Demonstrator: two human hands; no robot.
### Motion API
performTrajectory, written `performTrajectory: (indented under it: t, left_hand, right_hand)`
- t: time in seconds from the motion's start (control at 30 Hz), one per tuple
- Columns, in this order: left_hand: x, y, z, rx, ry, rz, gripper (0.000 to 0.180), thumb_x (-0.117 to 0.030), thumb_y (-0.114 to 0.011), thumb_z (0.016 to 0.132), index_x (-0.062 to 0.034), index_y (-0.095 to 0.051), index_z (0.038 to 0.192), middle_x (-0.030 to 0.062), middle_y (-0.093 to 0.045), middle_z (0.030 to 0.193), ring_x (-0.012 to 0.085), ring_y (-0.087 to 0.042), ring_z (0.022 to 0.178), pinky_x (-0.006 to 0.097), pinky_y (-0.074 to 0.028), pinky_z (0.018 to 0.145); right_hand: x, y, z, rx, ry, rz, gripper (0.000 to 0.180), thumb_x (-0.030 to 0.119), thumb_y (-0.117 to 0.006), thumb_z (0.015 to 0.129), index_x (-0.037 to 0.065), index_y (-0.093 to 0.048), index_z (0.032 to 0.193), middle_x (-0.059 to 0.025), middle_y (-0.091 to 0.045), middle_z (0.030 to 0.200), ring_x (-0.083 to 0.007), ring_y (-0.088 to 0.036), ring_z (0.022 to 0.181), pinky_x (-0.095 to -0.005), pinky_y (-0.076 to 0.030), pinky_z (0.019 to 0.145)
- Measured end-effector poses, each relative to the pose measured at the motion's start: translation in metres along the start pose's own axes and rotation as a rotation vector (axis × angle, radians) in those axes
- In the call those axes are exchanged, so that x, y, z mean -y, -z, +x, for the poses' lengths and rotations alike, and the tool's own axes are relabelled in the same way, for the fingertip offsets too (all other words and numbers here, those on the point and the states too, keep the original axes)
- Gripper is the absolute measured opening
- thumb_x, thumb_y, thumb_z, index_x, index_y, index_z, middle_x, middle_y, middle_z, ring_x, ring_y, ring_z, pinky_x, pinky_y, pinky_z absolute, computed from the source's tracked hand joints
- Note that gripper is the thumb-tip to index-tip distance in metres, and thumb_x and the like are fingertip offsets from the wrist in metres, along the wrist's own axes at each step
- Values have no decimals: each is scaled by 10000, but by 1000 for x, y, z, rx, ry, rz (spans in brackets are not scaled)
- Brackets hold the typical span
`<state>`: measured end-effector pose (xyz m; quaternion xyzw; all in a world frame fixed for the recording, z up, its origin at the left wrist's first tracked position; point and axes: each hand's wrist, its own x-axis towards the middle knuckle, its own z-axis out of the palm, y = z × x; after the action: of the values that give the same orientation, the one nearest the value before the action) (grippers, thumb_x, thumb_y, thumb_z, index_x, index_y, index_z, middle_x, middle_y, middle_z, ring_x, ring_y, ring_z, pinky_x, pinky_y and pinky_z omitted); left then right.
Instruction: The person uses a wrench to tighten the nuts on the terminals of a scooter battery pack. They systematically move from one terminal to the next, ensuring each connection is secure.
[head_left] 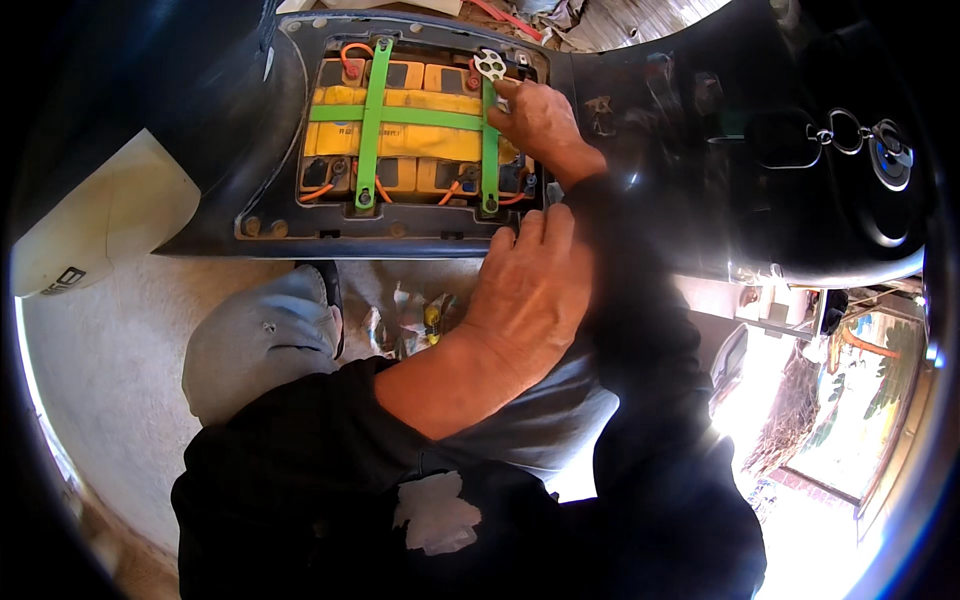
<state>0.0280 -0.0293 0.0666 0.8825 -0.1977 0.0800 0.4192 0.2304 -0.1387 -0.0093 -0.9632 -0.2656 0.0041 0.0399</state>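
The right hand (540,120) pinched a white multi-hole wrench (490,65) at the battery bay's (300,130) far right corner — over yellow batteries (430,140) under green straps (372,120). The left hand (530,290) lay flat — fingers together, holding nothing — on the bay's near edge.

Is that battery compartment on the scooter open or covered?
Open: no cover sits over the battery compartment, and the yellow batteries under the green straps are plainly visible.

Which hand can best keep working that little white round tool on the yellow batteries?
Probably the right hand: its fingers touch the white round perforated tool at the far corner of the yellow batteries with green straps. The left hand rests flat on the dark compartment rim, away from it.
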Motion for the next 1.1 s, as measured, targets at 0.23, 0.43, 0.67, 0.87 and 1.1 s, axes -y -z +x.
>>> performTrajectory:
  t: [0.23,0.43,0.67,0.87,1.1]
  left_hand:
    - [-1,2,1,31,12,8,185,-45,-663,809,53,-653,965,260,-573,1189,379,-601,1099,446,-508,901]
    - [1,-5,0,40,2,24,230,-81,-694,826,53,-636,1004,282,-561,1251,396,-589,1139,453,-495,944]
    - [4,-3,1,47,39,42,257,-98,-720,814,49,-621,1001,292,-557,1263,432,-597,1113,489,-501,924]
    - [9,3,1,-13,38,85,257,-87,-724,805,44,-618,999,295,-569,1235,442,-610,1083,501,-510,900]
    - [14,15,3,-62,28,58,282,-41,-750,766,48,-609,994,284,-569,1231,453,-607,1103,510,-510,929]
  right_hand:
    - [2,-6,2,-10,8,-10,278,301,-663,869,43,-728,951,-215,-722,866,-405,-711,844,-509,-566,777]
    - [17,-14,7,-106,0,-4,291,277,-623,876,14,-746,906,-233,-730,878,-404,-719,833,-498,-571,785]
    - [34,-18,18,-62,-72,45,330,298,-604,885,7,-757,856,-259,-720,844,-427,-711,787,-512,-568,764]
    - [48,-17,26,-55,-106,61,338,286,-606,873,-11,-756,816,-262,-722,837,-421,-724,793,-498,-576,753]
    - [60,-16,34,-78,-219,109,354,311,-633,857,-17,-757,811,-266,-723,842,-422,-729,806,-491,-581,757]
